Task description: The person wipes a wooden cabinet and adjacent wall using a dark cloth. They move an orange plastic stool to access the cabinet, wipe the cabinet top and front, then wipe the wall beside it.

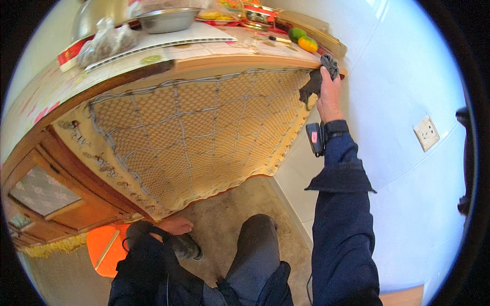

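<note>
At the right end of the cabinet top, my right hand [329, 93] grips a bunched dark grey cloth [330, 65]. Part of the cloth hangs down over the front edge [245, 61] there. A small dark device [315, 139] is strapped at my right wrist. Below the edge spreads a tan panel [199, 134] printed with a net pattern and a grey grid. My left hand [176, 225] is low, close to the panel's bottom corner and above my shoe [187, 246]. No object shows in it, and its finger posture is unclear.
On the top stand a metal basin [168, 21], knotted plastic bags [105, 42], a white board [206, 32], a green fruit [296, 34] and an orange one [307, 44]. Wooden cabinet doors [92, 202] are left, above an orange stool [103, 244]. A wall socket [426, 133] is right.
</note>
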The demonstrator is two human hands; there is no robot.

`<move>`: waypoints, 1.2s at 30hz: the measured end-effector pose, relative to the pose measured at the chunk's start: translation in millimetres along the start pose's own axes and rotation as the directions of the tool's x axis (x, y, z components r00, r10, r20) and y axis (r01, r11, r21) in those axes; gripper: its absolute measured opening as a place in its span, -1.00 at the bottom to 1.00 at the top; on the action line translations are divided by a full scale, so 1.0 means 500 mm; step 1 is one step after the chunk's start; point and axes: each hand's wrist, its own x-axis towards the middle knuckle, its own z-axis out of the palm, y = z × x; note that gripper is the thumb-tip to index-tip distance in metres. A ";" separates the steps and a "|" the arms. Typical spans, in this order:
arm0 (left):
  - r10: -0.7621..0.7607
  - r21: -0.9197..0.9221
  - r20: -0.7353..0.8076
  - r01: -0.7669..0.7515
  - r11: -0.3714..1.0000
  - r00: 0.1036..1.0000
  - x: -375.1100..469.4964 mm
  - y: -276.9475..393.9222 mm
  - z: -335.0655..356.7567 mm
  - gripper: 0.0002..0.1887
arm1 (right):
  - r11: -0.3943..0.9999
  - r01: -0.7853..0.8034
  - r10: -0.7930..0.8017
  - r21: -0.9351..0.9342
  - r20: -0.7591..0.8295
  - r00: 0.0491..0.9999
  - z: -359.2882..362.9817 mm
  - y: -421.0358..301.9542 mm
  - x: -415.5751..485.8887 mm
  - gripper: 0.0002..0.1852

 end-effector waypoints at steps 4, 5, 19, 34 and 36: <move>0.047 0.019 -0.111 -0.046 0.999 0.993 0.006 -0.007 0.017 -0.58 | 0.983 0.046 -0.044 -0.176 0.017 0.999 0.065 -0.024 -0.089 -0.57; 0.048 0.025 -0.138 -0.045 0.999 0.989 0.009 -0.011 0.022 -0.58 | 0.976 0.077 -0.062 -0.202 0.075 0.995 0.077 -0.033 -0.115 -0.58; -0.058 -0.011 -0.088 0.057 0.998 0.994 0.026 0.000 0.015 -0.55 | 0.955 0.237 -0.194 -0.176 0.230 0.954 0.362 -0.090 -0.418 -0.46; 0.010 0.058 -0.036 -0.008 0.998 0.999 0.005 0.137 -0.049 -0.55 | 0.952 -0.303 0.273 -0.029 0.525 0.806 0.173 -0.074 -0.466 -0.44; 0.032 0.050 -0.015 -0.031 0.998 0.999 0.011 0.155 -0.048 -0.57 | 0.952 -0.218 0.290 -0.216 0.397 0.871 0.086 -0.062 -0.446 -0.44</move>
